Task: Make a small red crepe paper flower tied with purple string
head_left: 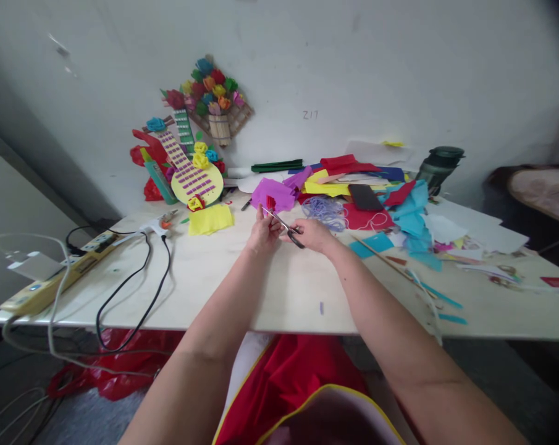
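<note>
Near the middle of the table my right hand (314, 235) is closed around the dark handles of a pair of scissors (285, 226), whose blades point up and left. My left hand (264, 232) is closed on a small piece of red crepe paper (270, 203), which stands up above the fingers with a fringed-looking top. The blades lie across the red paper or just in front of it; I cannot tell which. Behind my hands lies purple crepe paper (274, 193). A folded yellow paper piece (211, 220) sits to the left.
Paper guitar crafts (196, 183) lean at the back left beside a green glue bottle (159, 179). A glue gun (161, 224), cords and a power strip (59, 275) occupy the left. On the right are lilac yarn (324, 212), a phone (365, 198), paper scraps and a dark bottle (439, 168).
</note>
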`<state>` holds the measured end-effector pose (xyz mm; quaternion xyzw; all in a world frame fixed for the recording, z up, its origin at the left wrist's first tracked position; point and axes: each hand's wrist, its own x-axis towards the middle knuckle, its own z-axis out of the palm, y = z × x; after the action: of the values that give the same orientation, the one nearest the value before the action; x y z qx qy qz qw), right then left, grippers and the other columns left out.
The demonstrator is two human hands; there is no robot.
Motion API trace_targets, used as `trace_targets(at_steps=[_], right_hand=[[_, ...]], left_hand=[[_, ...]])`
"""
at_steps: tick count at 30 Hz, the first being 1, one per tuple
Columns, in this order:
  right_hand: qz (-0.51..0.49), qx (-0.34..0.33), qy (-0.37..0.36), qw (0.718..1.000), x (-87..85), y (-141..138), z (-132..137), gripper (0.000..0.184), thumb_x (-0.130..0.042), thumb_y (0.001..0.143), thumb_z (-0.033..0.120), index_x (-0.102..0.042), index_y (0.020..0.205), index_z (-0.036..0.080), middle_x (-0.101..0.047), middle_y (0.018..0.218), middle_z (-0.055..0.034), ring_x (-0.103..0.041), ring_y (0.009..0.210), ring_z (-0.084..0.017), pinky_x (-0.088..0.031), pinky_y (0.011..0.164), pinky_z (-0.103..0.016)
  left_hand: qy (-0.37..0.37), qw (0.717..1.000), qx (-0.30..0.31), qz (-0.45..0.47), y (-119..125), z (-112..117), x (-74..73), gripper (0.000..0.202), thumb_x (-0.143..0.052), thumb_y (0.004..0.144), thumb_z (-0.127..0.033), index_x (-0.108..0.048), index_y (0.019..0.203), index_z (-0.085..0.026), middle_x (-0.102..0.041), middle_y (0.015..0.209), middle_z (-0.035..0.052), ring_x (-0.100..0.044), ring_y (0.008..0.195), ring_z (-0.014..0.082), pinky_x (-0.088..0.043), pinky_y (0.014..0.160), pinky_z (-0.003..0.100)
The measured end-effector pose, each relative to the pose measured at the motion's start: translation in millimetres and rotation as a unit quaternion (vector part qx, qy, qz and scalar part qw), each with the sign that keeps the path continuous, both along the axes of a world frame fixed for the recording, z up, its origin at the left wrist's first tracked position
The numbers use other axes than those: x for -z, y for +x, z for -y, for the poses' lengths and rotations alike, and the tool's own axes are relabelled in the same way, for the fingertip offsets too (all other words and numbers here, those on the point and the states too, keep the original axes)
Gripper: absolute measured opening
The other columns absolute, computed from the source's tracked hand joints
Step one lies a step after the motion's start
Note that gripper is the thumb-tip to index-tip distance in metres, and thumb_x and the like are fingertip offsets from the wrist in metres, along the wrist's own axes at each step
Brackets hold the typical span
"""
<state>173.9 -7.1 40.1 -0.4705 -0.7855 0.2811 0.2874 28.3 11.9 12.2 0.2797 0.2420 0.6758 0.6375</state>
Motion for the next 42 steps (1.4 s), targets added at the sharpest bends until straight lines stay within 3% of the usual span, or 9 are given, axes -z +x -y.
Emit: trace_targets(at_steps=[3, 7, 12, 15, 19, 28, 34, 42], right_hand=[[0.087, 0.046, 0.080, 0.992, -1.4, 1, 1, 0.024, -0.066, 0.065, 0.043, -0.063, 0.075, 0.022, -0.060, 0.063, 0.0002, -0.053, 0.061, -0.014, -0.032, 0.054, -0.023], [0.083, 0.053, 0.089, 0.991, 0.4, 1, -1, 0.024, -0.066, 0.064, 0.043, -0.064, 0.076, 0.022, -0.062, 0.064, 0.0003, -0.054, 0.061, -0.014, -0.033, 0.054, -0.023], [-0.071, 0.012, -0.036, 0.997, 8.9, -2, -8, 0.028, -0.067, 0.065, 0.046, -0.061, 0.071, 0.019, -0.056, 0.054, 0.0023, -0.049, 0.047, -0.010, -0.035, 0.044, -0.020], [-0.168, -0.001, -0.126, 0.978, 9.7, -6, -7, 0.032, -0.067, 0.066, 0.048, -0.056, 0.066, 0.017, -0.051, 0.046, 0.0040, -0.042, 0.037, -0.006, -0.033, 0.036, -0.019], [-0.240, 0.006, -0.180, 0.954, 5.8, -10, -2, 0.033, -0.069, 0.066, 0.045, -0.054, 0.062, 0.015, -0.046, 0.042, 0.0053, -0.037, 0.032, -0.003, -0.029, 0.031, -0.016], [-0.257, 0.011, -0.195, 0.947, 10.3, -9, -6, 0.038, -0.069, 0.065, 0.049, -0.053, 0.065, 0.015, -0.048, 0.043, 0.0046, -0.038, 0.032, -0.003, -0.030, 0.029, -0.015], [-0.282, 0.036, -0.183, 0.941, 13.4, -12, -8, 0.039, -0.071, 0.063, 0.044, -0.053, 0.085, 0.018, -0.048, 0.043, 0.0076, -0.040, 0.034, -0.005, -0.028, 0.029, -0.014], [-0.268, 0.027, -0.183, 0.945, 18.9, -14, -11, 0.038, -0.067, 0.068, 0.042, -0.051, 0.093, 0.017, -0.048, 0.043, 0.0080, -0.040, 0.034, -0.006, -0.031, 0.031, -0.016]], left_hand=[[0.000, 1.000, 0.017, -0.017, -1, 2, -0.3, 0.055, -0.047, 0.076, -0.004, -0.042, 0.123, -0.033, -0.027, 0.053, -0.0086, -0.029, 0.040, 0.0041, -0.037, 0.050, 0.017], [0.000, 0.999, 0.044, -0.013, -2, 2, -0.8, 0.047, -0.047, 0.077, -0.004, -0.047, 0.118, -0.027, -0.025, 0.052, -0.0084, -0.027, 0.039, 0.0036, -0.036, 0.048, 0.017], [0.007, 0.997, 0.070, -0.012, -1, 2, -0.9, 0.027, -0.048, 0.078, -0.005, -0.054, 0.100, -0.019, -0.027, 0.054, -0.0070, -0.028, 0.039, 0.0031, -0.029, 0.042, 0.014], [0.011, 0.996, 0.076, -0.036, -2, 2, -0.4, 0.017, -0.048, 0.078, -0.005, -0.053, 0.089, -0.017, -0.031, 0.054, -0.0063, -0.029, 0.040, 0.0033, -0.029, 0.042, 0.014], [0.006, 0.995, 0.078, -0.063, -3, 4, -0.9, 0.010, -0.047, 0.079, -0.007, -0.048, 0.075, -0.016, -0.031, 0.052, -0.0067, -0.028, 0.039, 0.0038, -0.035, 0.045, 0.016], [-0.012, 0.991, 0.095, -0.093, 3, 4, 0.8, 0.013, -0.049, 0.077, -0.005, -0.046, 0.070, -0.016, -0.027, 0.051, -0.0076, -0.030, 0.038, 0.0039, -0.033, 0.043, 0.016], [0.004, 0.987, 0.095, -0.126, 1, 2, 4.5, 0.009, -0.049, 0.076, -0.008, -0.046, 0.073, -0.016, -0.027, 0.049, -0.0082, -0.028, 0.037, 0.0044, -0.036, 0.043, 0.018], [-0.006, 0.985, 0.094, -0.142, 2, 3, 2.0, 0.010, -0.051, 0.073, -0.007, -0.051, 0.078, -0.015, -0.030, 0.048, -0.0080, -0.031, 0.036, 0.0047, -0.037, 0.043, 0.019]])
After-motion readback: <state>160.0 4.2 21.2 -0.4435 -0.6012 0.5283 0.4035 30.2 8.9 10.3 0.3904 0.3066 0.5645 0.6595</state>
